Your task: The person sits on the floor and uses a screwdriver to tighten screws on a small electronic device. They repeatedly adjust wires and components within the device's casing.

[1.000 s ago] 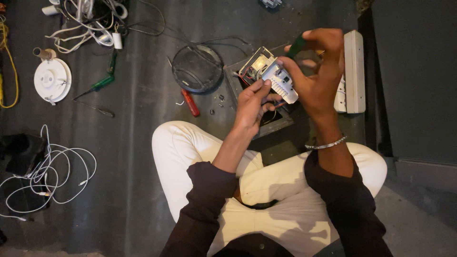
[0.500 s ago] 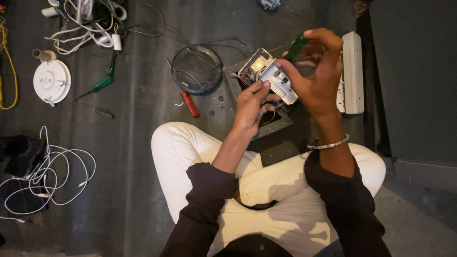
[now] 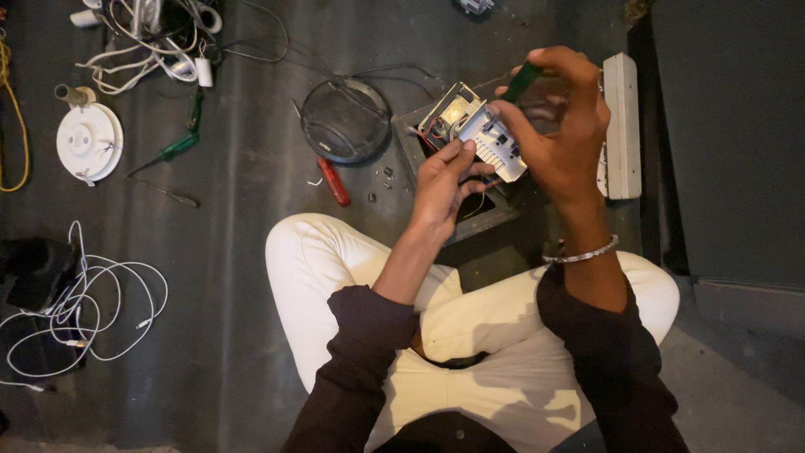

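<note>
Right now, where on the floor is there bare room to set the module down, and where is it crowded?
Bare floor lies between the white cable loop and the person's left knee, below the green screwdriver. Another patch lies right of the right knee. It is crowded at top left with tangled cords, and around the round black cover, red-handled tool and loose screws.

Your right hand [image 3: 562, 134] hides most of the green-handled screwdriver [image 3: 521, 81], tip included. The yellow cord [image 3: 17, 126] and white cables [image 3: 126, 42] run off the picture's edge.
</note>
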